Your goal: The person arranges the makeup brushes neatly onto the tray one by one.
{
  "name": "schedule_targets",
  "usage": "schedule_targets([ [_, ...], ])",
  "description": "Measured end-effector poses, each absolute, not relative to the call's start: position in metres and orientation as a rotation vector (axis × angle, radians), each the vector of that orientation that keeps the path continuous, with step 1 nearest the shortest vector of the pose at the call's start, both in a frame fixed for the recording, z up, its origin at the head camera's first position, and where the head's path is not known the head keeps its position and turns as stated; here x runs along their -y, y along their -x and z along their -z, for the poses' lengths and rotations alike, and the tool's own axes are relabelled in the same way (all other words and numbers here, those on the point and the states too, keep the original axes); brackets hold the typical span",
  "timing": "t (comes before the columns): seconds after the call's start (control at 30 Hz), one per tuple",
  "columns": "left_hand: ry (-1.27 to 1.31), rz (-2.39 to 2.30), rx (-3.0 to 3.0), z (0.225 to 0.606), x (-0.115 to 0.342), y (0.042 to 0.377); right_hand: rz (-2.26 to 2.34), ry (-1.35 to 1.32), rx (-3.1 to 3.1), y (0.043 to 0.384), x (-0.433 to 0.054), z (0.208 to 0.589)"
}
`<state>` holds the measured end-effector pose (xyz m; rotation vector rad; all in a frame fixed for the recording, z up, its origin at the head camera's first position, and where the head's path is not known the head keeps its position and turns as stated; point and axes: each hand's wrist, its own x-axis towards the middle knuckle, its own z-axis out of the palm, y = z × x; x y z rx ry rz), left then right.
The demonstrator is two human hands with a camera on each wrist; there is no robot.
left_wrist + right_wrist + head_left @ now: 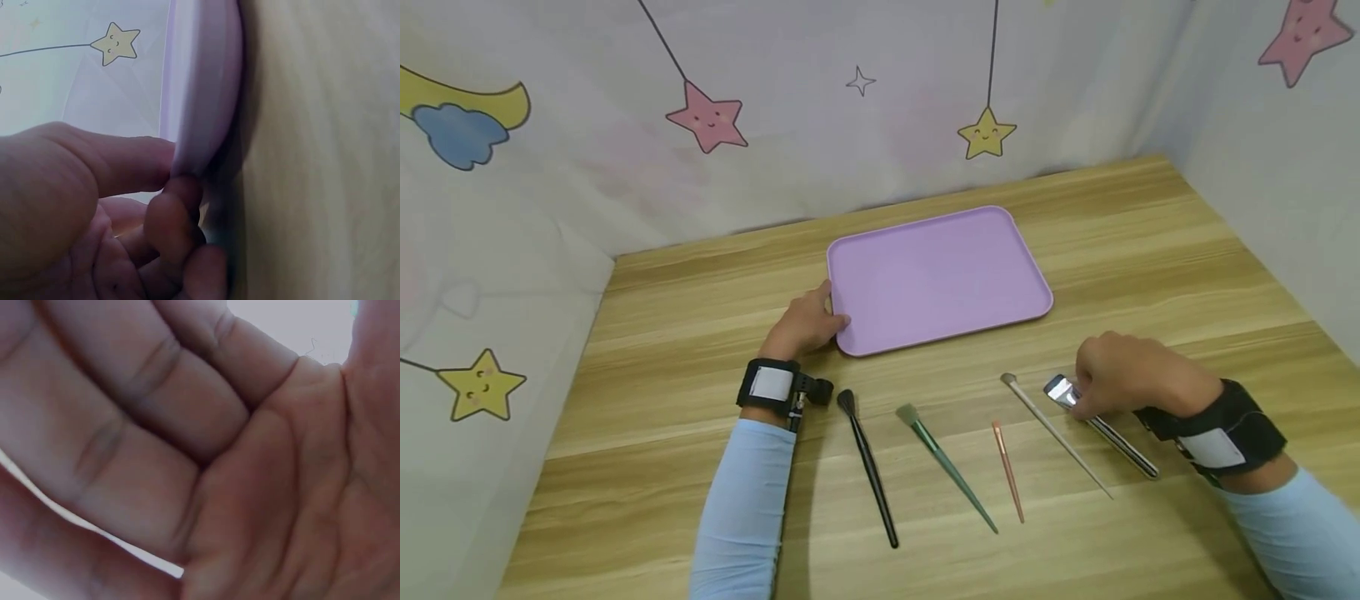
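Observation:
My left hand [805,323] pinches the left rim of a purple tray [940,275]. In the left wrist view the thumb lies over the rim [203,94] and curled fingers sit under it. On the right, my right hand [1131,371] bends over a flat makeup brush [1123,447] with a dark, shiny handle, thumb and fingers pinching it near its silver ferrule. Its bristle end points away from me. In the right wrist view the curled fingers and palm of the right hand [187,444] fill the frame, and the brush is hidden there.
Between the arms lie a black brush [871,471], a green brush [951,471], a short pink brush [1009,475] and a thin pale-handled brush [1056,433]. They rest on a wood-grain table [655,333]. Behind stands a curtain [805,167] printed with stars.

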<state>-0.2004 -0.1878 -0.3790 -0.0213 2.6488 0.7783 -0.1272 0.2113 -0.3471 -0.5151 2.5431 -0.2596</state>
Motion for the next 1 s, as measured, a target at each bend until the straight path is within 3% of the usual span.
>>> schedule_targets([
  [0.83,0.016,-0.770,-2.647,0.378,0.189,0.197,0.845,0.774,-2.673,0.154,-0.192,0.358],
  [1.0,0.011,-0.772,-2.644,0.378,0.190,0.198,0.907,0.680,-2.689,0.161,-0.187,0.351],
])
